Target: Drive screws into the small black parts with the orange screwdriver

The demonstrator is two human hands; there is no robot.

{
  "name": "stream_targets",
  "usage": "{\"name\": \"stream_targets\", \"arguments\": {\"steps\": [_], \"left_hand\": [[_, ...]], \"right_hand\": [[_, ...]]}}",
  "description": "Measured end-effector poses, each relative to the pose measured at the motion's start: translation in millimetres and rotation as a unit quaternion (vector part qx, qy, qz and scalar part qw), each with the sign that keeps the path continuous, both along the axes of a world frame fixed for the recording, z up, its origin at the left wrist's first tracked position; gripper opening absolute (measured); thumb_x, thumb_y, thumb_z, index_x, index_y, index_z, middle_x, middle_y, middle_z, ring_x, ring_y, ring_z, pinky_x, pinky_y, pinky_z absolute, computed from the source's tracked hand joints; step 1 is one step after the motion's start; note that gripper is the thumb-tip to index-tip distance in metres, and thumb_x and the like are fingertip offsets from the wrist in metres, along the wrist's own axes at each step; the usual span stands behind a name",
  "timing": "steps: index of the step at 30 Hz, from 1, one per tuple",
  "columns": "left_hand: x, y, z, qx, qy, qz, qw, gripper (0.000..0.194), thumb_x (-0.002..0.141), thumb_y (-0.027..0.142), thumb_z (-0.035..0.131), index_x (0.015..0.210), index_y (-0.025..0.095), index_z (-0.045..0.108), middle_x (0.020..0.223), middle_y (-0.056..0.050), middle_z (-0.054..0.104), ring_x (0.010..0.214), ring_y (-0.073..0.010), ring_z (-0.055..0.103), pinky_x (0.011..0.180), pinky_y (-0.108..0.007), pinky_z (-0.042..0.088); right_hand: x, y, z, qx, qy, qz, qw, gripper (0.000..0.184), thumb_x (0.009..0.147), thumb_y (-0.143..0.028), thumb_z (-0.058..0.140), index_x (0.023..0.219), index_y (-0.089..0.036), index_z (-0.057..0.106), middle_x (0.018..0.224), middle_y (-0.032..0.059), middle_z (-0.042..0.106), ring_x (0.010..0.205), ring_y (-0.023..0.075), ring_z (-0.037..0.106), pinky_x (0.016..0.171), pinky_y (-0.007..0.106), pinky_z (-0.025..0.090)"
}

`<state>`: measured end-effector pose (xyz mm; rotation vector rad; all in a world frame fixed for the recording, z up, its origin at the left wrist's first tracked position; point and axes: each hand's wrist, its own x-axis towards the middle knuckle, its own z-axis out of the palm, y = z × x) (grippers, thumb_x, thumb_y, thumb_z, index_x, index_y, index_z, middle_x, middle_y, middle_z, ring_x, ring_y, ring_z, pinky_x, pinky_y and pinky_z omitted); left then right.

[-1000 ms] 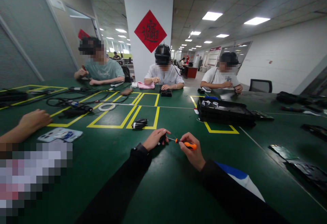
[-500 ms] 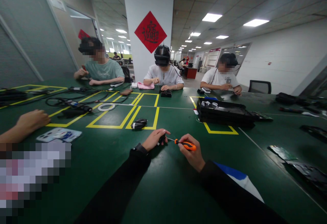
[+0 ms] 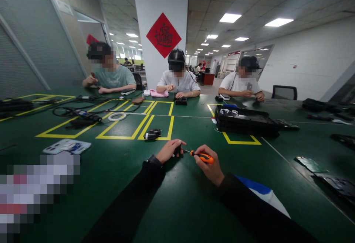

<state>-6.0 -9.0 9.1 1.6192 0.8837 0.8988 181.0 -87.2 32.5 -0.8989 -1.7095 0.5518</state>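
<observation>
The left hand (image 3: 169, 151) grips a small black part (image 3: 177, 150) above the bench (image 3: 177, 198), short of its middle. The right hand's fingers close round the orange screwdriver (image 3: 204, 157), its tip at the part. Beyond, toward the far edge, lie black pieces (image 3: 152, 134) and, rightward, a black tray (image 3: 244, 120).

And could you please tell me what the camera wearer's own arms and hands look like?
Both arms wear long, plain black sleeves, the left sleeve and the right sleeve showing no clear markings. The left hand and right hand have no gloves. A dark band, perhaps a watch, circles the left wrist.
</observation>
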Motion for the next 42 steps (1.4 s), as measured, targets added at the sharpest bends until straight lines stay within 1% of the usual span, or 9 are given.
{"name": "stream_targets", "arguments": {"steps": [8, 17, 22, 27, 32, 35, 38, 40, 42], "left_hand": [[0.3, -1.4, 1.7, -0.001, -0.003, -0.002, 1.000, 0.045, 0.081, 0.047, 0.034, 0.096, 0.012, 0.057, 0.065, -0.004, 0.060, 0.047, -0.0087, 0.050, 0.048, -0.020, 0.035], [0.0, 0.4, -1.5, 0.003, 0.001, 0.001, 1.000, 0.045, 0.081, 0.048, 0.034, 0.096, 0.012, 0.057, 0.065, -0.004, 0.060, 0.048, -0.0086, 0.050, 0.048, -0.020, 0.035], [0.3, 0.3, -1.6, 0.010, 0.003, -0.003, 1.000, 0.045, 0.081, 0.048, 0.034, 0.096, 0.012, 0.056, 0.066, -0.003, 0.059, 0.049, -0.0089, 0.051, 0.049, -0.021, 0.036], [1.2, -0.9, -1.3, 0.017, 0.006, 0.001, 1.000, 0.043, 0.081, 0.048, 0.034, 0.095, 0.013, 0.056, 0.066, -0.002, 0.059, 0.051, -0.0089, 0.051, 0.051, -0.021, 0.037], [0.6, 0.6, -2.4, 0.010, -0.008, 0.005, 1.000, 0.043, 0.082, 0.047, 0.033, 0.095, 0.014, 0.056, 0.067, -0.002, 0.059, 0.052, -0.0089, 0.051, 0.051, -0.021, 0.038], [0.2, 1.8, -3.6, 0.007, -0.015, 0.009, 1.000, 0.043, 0.082, 0.048, 0.033, 0.096, 0.014, 0.055, 0.067, -0.002, 0.058, 0.052, -0.0089, 0.051, 0.051, -0.021, 0.038], [-0.2, 2.0, -4.1, 0.009, -0.009, 0.010, 1.000, 0.043, 0.082, 0.048, 0.033, 0.096, 0.014, 0.055, 0.067, -0.002, 0.058, 0.052, -0.0089, 0.051, 0.050, -0.021, 0.037], [-0.6, 1.8, -3.8, 0.011, -0.005, 0.010, 1.000, 0.044, 0.082, 0.048, 0.034, 0.096, 0.014, 0.056, 0.068, -0.003, 0.058, 0.052, -0.0088, 0.051, 0.049, -0.020, 0.037], [-0.7, 1.6, -3.4, 0.012, -0.006, 0.009, 1.000, 0.044, 0.082, 0.048, 0.033, 0.096, 0.014, 0.056, 0.068, -0.003, 0.058, 0.051, -0.0087, 0.051, 0.049, -0.020, 0.036]], "right_hand": [[1.1, -0.8, 1.6, 0.004, 0.007, -0.005, 1.000, 0.003, 0.073, -0.019, 0.053, 0.075, -0.018, 0.052, 0.071, 0.0000, 0.053, 0.063, 0.0121, 0.050, 0.059, 0.024, 0.040], [0.5, -0.5, 2.0, 0.000, 0.003, 0.002, 1.000, 0.003, 0.073, -0.019, 0.053, 0.075, -0.018, 0.052, 0.072, 0.0003, 0.053, 0.064, 0.0119, 0.051, 0.060, 0.024, 0.040], [0.6, -2.1, 5.4, -0.031, -0.002, 0.018, 0.999, 0.008, 0.077, -0.024, 0.052, 0.077, -0.017, 0.054, 0.074, 0.0009, 0.055, 0.065, 0.0116, 0.051, 0.060, 0.023, 0.040], [2.7, -2.7, 4.2, -0.070, 0.025, -0.005, 0.997, 0.010, 0.080, -0.025, 0.046, 0.085, -0.018, 0.051, 0.064, -0.0027, 0.049, 0.052, 0.0085, 0.044, 0.050, 0.021, 0.035], [5.0, -1.0, 4.6, -0.005, -0.008, 0.006, 1.000, 0.006, 0.073, -0.018, 0.052, 0.078, -0.018, 0.053, 0.076, 0.0005, 0.051, 0.068, 0.0121, 0.049, 0.063, 0.024, 0.039], [5.4, -0.8, 6.9, 0.013, -0.028, 0.012, 0.999, 0.005, 0.072, -0.018, 0.053, 0.076, -0.018, 0.055, 0.076, 0.0009, 0.050, 0.071, 0.0131, 0.049, 0.066, 0.025, 0.038], [5.2, -2.1, 8.7, -0.011, -0.034, 0.030, 0.999, 0.009, 0.078, -0.022, 0.047, 0.077, -0.017, 0.055, 0.076, 0.0014, 0.052, 0.071, 0.0129, 0.049, 0.066, 0.025, 0.038], [5.0, -3.0, 8.4, -0.038, -0.024, 0.032, 0.998, 0.014, 0.082, -0.024, 0.043, 0.080, -0.017, 0.054, 0.074, 0.0010, 0.053, 0.066, 0.0118, 0.049, 0.061, 0.024, 0.037], [5.3, -3.3, 6.6, -0.062, -0.011, 0.020, 0.998, 0.012, 0.082, -0.024, 0.043, 0.085, -0.017, 0.052, 0.069, -0.0009, 0.051, 0.059, 0.0102, 0.046, 0.055, 0.022, 0.035]]}}
